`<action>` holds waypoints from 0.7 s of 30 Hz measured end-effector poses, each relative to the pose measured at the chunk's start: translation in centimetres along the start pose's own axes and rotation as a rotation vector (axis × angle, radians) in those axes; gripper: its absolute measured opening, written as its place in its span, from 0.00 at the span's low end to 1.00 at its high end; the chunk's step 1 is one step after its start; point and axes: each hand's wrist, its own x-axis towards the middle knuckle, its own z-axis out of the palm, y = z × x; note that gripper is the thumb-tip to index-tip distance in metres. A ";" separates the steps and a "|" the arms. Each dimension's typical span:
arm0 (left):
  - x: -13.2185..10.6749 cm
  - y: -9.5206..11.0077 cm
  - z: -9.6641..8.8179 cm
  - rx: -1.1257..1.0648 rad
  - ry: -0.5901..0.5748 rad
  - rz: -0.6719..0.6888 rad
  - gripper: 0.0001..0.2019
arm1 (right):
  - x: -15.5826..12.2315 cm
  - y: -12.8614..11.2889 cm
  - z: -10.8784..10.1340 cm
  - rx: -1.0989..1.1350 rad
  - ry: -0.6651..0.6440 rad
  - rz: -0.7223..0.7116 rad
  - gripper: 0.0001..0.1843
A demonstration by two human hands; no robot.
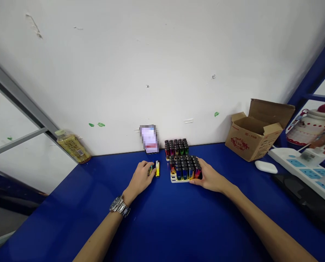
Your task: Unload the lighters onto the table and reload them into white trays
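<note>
My left hand [141, 177], with a metal watch on the wrist, is closed with its fingertips on a dark, yellow-and-blue lighter [150, 169] low over the table. Just right of it lies a yellow lighter [157, 169]. My right hand [210, 176] grips the right side of a white tray [176, 179], thumb at the front corner. Several colourful lighters [185, 173] with black ends up stand in rows there; the front left corner slots hold none. Directly behind is a second batch of upright lighters [176, 146] in another white tray, partly hidden by the front one.
A phone [149, 139] leans on the wall behind my left hand. On the left stands a tilted drink bottle [73, 146]. To the right are an open cardboard box [251, 136], a white case [266, 167], a power strip [301, 169] and a black object [301, 200].
</note>
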 end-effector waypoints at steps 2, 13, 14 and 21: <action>-0.6 0.3 0.0 0.038 -0.025 -0.006 0.15 | 0.0 0.0 0.0 -0.001 0.005 -0.008 0.42; -0.2 1.3 -1.4 0.256 -0.136 -0.218 0.14 | -0.1 -0.1 0.0 -0.002 -0.001 0.015 0.43; -0.2 1.3 -1.6 0.286 -0.153 -0.240 0.15 | -0.1 -0.1 0.0 0.000 0.001 0.013 0.43; -0.9 0.9 -1.3 0.392 -0.050 -0.149 0.20 | 0.0 0.0 0.1 0.005 0.011 0.011 0.43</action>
